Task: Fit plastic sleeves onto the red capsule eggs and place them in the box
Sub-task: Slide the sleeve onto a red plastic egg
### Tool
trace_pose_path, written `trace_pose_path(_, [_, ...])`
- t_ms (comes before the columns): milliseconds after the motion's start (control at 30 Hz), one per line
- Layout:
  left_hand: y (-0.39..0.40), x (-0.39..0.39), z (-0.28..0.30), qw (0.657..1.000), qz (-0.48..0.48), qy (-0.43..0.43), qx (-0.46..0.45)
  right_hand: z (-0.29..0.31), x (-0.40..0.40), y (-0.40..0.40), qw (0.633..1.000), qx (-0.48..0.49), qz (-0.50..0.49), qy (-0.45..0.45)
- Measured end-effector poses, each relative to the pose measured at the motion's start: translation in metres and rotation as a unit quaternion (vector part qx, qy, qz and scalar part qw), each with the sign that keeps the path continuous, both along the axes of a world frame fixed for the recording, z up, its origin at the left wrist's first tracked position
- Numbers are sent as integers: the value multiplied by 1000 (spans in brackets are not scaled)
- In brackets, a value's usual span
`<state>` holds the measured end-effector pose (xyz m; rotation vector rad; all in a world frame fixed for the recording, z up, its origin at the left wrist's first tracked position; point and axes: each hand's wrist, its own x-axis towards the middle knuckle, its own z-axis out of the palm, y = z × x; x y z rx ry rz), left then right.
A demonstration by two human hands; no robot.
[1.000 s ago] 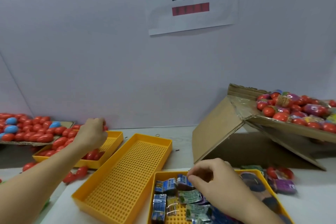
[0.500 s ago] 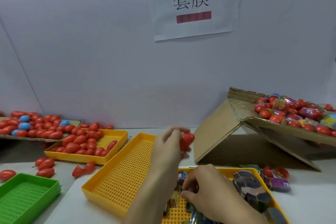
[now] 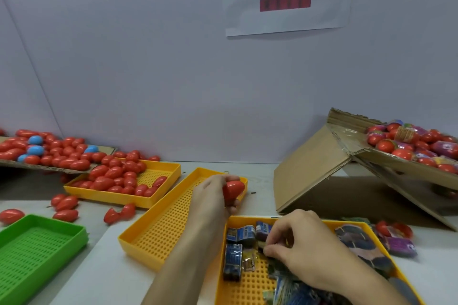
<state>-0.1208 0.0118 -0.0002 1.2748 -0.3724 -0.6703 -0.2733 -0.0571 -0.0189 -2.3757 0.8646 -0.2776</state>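
My left hand (image 3: pixel 213 195) grips a red capsule egg (image 3: pixel 234 188) above the far end of an empty yellow tray (image 3: pixel 158 238). My right hand (image 3: pixel 300 245) reaches into a yellow tray (image 3: pixel 250 285) of printed plastic sleeves (image 3: pixel 233 257) at the front and pinches at one of them; which sleeve is hidden under the fingers. A tilted cardboard box (image 3: pixel 314 171) at the right holds several sleeved red eggs (image 3: pixel 406 143). Bare red eggs (image 3: pixel 114 176) fill another yellow tray (image 3: pixel 163 171) at the left.
A cardboard sheet (image 3: pixel 54 168) at the far left carries red and a few blue eggs. Loose eggs (image 3: pixel 119 213) lie on the table near a green tray (image 3: pixel 37 255). Two sleeved eggs (image 3: pixel 396 238) lie right of the sleeve tray. A white wall with a paper sign stands behind.
My left hand took an egg from the left tray and brought it to the centre, then lowered it slightly. My right hand stayed in the sleeve tray, fingering the sleeves.
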Motion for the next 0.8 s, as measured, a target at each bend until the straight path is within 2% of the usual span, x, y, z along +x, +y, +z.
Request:
trace_pose_path(200, [-1, -1, -5, 1000, -23, -14, 10, -1, -1, -4, 999, 48, -14, -13])
trace_pose_path(467, [-2, -7, -4, 999, -40, 6, 10, 7, -11, -14, 977, 148, -54, -141])
trace_pose_path(533, [-1, -9, -5, 999, -47, -4, 17, 10, -14, -14, 977, 143, -54, -146])
trace_pose_path(667, [0, -10, -5, 998, -54, -13, 13, 15, -13, -6, 998, 44, -10, -48])
trace_pose_path(800, [-2, -11, -5, 998, -55, -30, 22, 13, 3, 16, 997, -32, 7, 74])
